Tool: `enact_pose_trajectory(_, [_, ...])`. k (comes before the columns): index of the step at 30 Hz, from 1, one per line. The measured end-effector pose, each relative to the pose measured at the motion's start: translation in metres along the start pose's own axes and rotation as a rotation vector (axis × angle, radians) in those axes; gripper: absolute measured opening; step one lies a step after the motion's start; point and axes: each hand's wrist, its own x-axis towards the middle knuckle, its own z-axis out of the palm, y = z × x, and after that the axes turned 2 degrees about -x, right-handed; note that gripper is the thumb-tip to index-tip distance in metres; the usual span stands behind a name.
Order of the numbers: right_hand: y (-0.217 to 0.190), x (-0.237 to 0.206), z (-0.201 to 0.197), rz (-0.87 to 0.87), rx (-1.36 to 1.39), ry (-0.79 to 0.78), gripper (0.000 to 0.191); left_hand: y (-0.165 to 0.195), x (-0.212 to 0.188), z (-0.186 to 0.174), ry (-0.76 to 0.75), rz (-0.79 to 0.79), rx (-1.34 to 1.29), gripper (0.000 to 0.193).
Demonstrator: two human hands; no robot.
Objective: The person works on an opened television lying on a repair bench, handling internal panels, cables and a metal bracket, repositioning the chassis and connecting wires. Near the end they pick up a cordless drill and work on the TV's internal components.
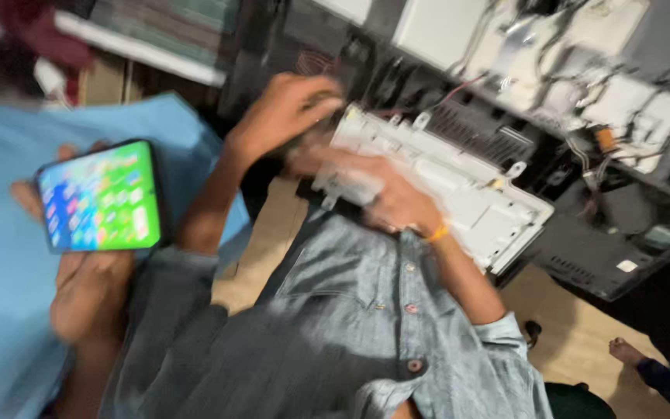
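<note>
Head view: both hands (335, 147) on blurred white metal chassis (443, 186)

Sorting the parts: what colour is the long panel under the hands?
White, in the head view: the long panel under both hands.

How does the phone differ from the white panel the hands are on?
The phone is small with a lit, colourful screen; the white panel is larger and unlit. Another person's hand holds the phone, while the left hand and right hand are at the white panel. Both are flat.
</note>
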Motion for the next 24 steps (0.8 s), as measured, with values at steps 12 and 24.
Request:
enact_pose_trajectory(12, [0.024, 0.020, 0.031, -0.361, 0.186, -0.231, 0.098, -0.104, 0.003, -0.046, 0.585, -0.071, -0.036, 0.016])
enact_pose_trajectory(24, [0.020, -0.019, -0.018, -0.053, -0.094, -0.040, 0.103, -0.153, 0.027, -0.059, 0.621, 0.115, 0.250, 0.043])
